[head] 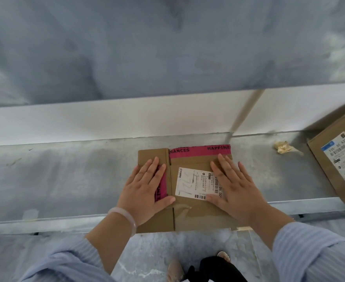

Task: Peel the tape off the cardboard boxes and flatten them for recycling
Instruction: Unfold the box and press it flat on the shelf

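Note:
A flattened brown cardboard box (189, 212) lies on a grey ledge (65, 176), its near edge hanging over the front. It carries a white shipping label (192, 183) and pink printed tape (198, 151) along its far edge and left part. My left hand (147, 190) lies flat with straight fingers on the box's left side, covering some pink tape. My right hand (232, 186) presses flat on the right side, overlapping the label. Clear tape shows near the box's front.
A second flattened cardboard box (334, 159) with a label lies at the right end of the ledge. A crumpled wad of tape (283, 147) sits by the white wall (106, 123) behind. Below are the floor and my feet (187, 267).

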### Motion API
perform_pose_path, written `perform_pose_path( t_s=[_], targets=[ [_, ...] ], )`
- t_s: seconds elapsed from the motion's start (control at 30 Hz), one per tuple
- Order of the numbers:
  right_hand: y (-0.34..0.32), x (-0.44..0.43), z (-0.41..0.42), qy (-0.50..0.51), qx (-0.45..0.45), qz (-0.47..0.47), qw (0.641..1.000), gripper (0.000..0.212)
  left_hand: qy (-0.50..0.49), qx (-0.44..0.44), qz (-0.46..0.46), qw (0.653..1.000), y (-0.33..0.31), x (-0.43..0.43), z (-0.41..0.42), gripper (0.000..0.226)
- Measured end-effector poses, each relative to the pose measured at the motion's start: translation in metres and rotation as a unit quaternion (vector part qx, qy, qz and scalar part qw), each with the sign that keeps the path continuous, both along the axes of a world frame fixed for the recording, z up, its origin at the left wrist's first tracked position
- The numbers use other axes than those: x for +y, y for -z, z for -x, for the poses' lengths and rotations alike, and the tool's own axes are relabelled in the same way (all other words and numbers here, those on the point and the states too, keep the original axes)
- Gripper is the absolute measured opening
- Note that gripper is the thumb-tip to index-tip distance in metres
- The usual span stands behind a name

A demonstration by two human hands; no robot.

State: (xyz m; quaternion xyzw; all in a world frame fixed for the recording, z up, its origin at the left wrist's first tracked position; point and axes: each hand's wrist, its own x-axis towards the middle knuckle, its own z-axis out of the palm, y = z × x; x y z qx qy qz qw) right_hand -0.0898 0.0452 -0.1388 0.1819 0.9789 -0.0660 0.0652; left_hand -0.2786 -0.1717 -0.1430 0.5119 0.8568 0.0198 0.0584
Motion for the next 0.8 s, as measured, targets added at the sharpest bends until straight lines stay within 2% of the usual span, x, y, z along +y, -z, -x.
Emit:
perform_pose_path(
  t_s=[0.1,0.23,0.33,0.47,0.67,0.8],
  targets=[
    [-0.007,-0.004,0.014,-0.036,0.01,0.008,0.999,0.077,-0.014,0.009,0.007,1.0,-0.008,0.013,-0.002,0.078],
    [-0.007,-0.008,0.024,-0.011,-0.018,0.012,1.0,0.084,-0.028,-0.015,0.005,0.999,-0.004,0.022,-0.008,0.074],
    [-0.001,-0.009,0.023,-0.008,-0.04,0.01,0.999,0.099,-0.02,-0.007,0.019,1.0,0.001,0.02,-0.012,0.089],
    [-0.006,-0.008,0.025,-0.002,-0.032,0.012,0.999,0.098,-0.018,-0.005,0.044,0.999,-0.005,0.024,-0.01,0.105],
    [-0.02,-0.001,0.038,0.037,-0.004,-0.003,0.999,0.096,0.005,0.017,0.06,0.998,-0.019,0.038,0.003,0.109],
    [-0.01,0.002,0.046,0.056,-0.025,-0.007,0.998,0.101,0.022,0.005,0.073,0.997,-0.009,0.041,0.006,0.11]
  ],
)
